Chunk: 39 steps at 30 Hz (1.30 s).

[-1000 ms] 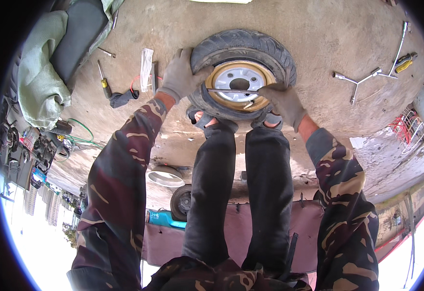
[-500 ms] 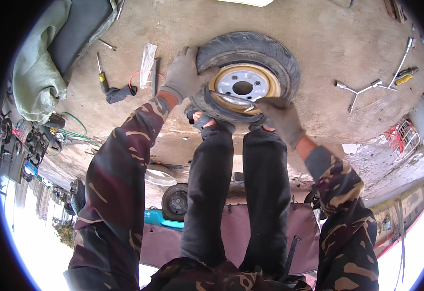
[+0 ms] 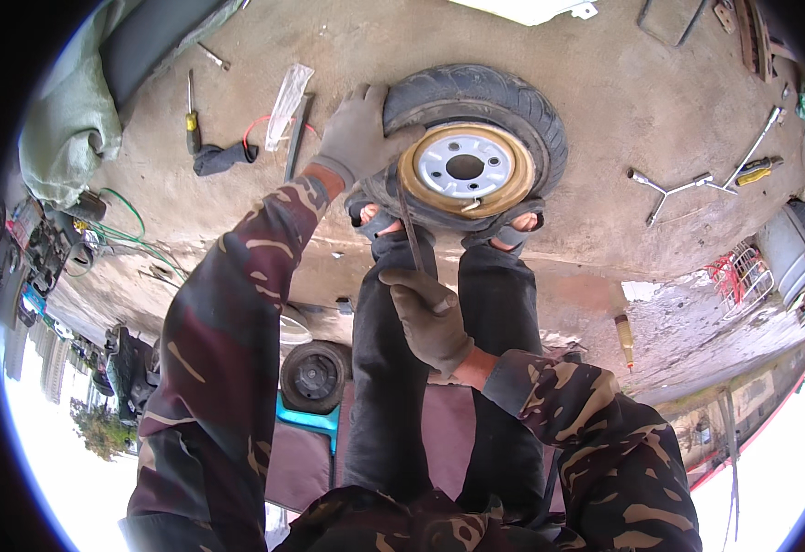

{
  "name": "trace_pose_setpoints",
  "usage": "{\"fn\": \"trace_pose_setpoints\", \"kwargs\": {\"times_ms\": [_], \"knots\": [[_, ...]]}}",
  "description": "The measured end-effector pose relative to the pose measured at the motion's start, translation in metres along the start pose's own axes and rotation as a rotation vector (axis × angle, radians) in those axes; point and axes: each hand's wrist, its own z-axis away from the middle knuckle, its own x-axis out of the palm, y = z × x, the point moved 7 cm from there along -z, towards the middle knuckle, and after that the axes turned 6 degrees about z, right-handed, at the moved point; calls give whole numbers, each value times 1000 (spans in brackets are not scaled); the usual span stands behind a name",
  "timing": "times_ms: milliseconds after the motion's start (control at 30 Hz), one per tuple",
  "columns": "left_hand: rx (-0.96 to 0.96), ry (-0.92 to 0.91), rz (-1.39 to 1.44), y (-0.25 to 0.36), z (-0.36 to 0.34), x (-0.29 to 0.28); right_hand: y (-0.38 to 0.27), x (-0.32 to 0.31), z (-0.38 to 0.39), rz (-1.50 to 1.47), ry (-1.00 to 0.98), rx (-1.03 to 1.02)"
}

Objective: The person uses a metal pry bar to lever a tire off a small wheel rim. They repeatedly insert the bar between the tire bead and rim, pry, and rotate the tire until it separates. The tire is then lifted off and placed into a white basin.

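A black tire [image 3: 470, 85] on a cream-and-gold rim [image 3: 495, 190] with a white centre lies by my sandalled feet. My left hand [image 3: 352, 136], in a grey glove, grips the tire's upper left side, fingers curled over the tread, thumb toward the rim. My right hand [image 3: 430, 317], also gloved, is closed on the near end of a flat metal tire lever [image 3: 413, 241] over my shins. The lever's far end is at the left edge of the rim, against the tire's bead.
Around lie a screwdriver [image 3: 192, 120], dark cloth [image 3: 216, 161], plastic strip [image 3: 287, 106], metal bar [image 3: 296, 139], wrenches [image 3: 697, 182] and pliers [image 3: 758, 171]. Grey padding and sacking [image 3: 71, 138] are upper left, a wire basket [image 3: 741, 276] right, another wheel [image 3: 314, 375] behind my legs.
My right hand has swung down and toward me from the rim, turning the lever from crosswise to steeply angled. My left hand stays on the tire, which has shifted slightly.
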Motion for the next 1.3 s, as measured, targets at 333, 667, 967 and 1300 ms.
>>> {"fn": "trace_pose_setpoints", "kwargs": {"times_ms": [333, 667, 967, 1300], "knots": [[1, -45, -41, -10, -3, 2, -25, 116, -41, 14, 39, -101], [35, -307, -4, -6, -10, -7, 9, 160, -58, 100, 167, -173], [-180, -305, -97, 1, -11, -6, 46, 182, -65, 166, 159, -165], [-302, -307, -48, -1, -2, -15, 102, 205, -83, 168, -74, 60]]}}
